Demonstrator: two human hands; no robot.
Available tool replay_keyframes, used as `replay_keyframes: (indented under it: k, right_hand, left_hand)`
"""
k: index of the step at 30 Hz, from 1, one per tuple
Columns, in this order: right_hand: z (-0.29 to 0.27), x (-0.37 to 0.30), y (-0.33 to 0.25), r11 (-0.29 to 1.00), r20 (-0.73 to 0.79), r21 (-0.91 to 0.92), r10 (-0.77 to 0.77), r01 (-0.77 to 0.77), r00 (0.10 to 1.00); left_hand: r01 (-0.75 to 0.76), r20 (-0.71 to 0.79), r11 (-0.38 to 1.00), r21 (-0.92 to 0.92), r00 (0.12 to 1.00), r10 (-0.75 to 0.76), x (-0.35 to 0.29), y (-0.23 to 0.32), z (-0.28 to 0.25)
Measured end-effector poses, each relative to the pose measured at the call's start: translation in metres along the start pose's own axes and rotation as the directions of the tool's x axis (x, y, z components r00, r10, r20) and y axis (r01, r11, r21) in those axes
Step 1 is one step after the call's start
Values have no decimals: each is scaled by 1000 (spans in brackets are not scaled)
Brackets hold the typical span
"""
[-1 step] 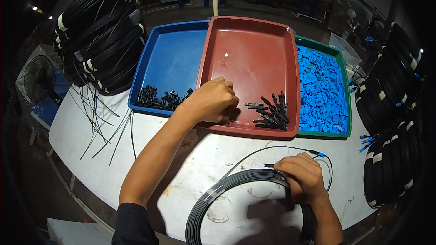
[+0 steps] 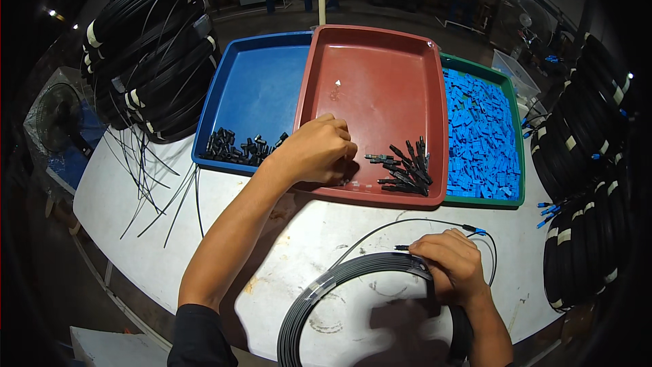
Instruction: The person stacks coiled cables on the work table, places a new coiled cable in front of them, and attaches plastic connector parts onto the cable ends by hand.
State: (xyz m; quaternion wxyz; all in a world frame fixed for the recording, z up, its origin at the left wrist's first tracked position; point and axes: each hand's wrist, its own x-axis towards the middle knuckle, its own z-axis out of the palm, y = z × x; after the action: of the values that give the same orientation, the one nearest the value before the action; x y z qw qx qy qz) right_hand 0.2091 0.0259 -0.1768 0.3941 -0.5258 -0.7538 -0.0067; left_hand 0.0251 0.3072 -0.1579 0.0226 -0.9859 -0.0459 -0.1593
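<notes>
My left hand (image 2: 319, 151) reaches into the near left part of the red tray (image 2: 380, 102). Its fingers are curled down toward the tray floor, and whatever they pinch is hidden behind the hand. Over the far right side of a black cable coil (image 2: 299, 319), my right hand (image 2: 449, 261) is closed on a small black connector (image 2: 402, 248), whose tip sticks out to the left of the fingers. A loose cable loop arches behind that hand and bears a blue-and-black connector (image 2: 479, 231). Several slim black connector parts (image 2: 407, 170) lie in the tray's near right corner.
Left of the red tray, a blue tray (image 2: 255, 75) holds short black pieces. The green tray (image 2: 517, 156) on the right is full of small blue parts (image 2: 481, 136). Black cable coils are stacked at the left (image 2: 153, 54) and right (image 2: 584, 136) of the white table (image 2: 272, 285).
</notes>
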Motion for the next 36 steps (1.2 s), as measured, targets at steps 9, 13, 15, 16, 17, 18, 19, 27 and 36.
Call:
replay_keyframes:
  k: [9, 13, 15, 16, 17, 18, 19, 27, 36]
  right_hand:
    - [0, 2, -3, 998, -7, 61, 18, -18, 1000]
    - [-2, 2, -4, 995, -39, 96, -2, 6, 999]
    - [-1, 0, -3, 994, -49, 111, -5, 11, 999]
    - [1, 0, -2, 992, -53, 124, -7, 14, 999]
    - [0, -1, -3, 992, -55, 125, -6, 13, 998]
    - [-1, -1, -4, 993, -34, 117, 7, -3, 999]
    - [-1, -2, -2, 994, -46, 111, 13, -8, 999]
    - [1, -3, 2, 990, -108, 138, 49, -33, 993]
    - [-2, -1, -1, 998, -269, 65, -8, 26, 963]
  left_hand:
    - [123, -61, 989, -86, 990, -128, -9, 7, -23]
    - [197, -87, 980, 29, 977, -194, -9, 24, -34]
    - [308, -99, 950, -55, 945, -312, -11, 35, -41]
    - [256, -226, 962, -91, 936, -270, -16, 35, -34]
    - [243, -234, 966, -87, 938, -257, -17, 42, -33]
    - [261, -288, 911, -320, 889, -356, -18, 50, -32]
    - [249, -304, 807, -536, 835, -460, -18, 59, -30]
    - [40, -122, 231, -972, 758, -641, -24, 124, -5]
    - [1, -266, 454, -891, 809, -524, -32, 144, 17]
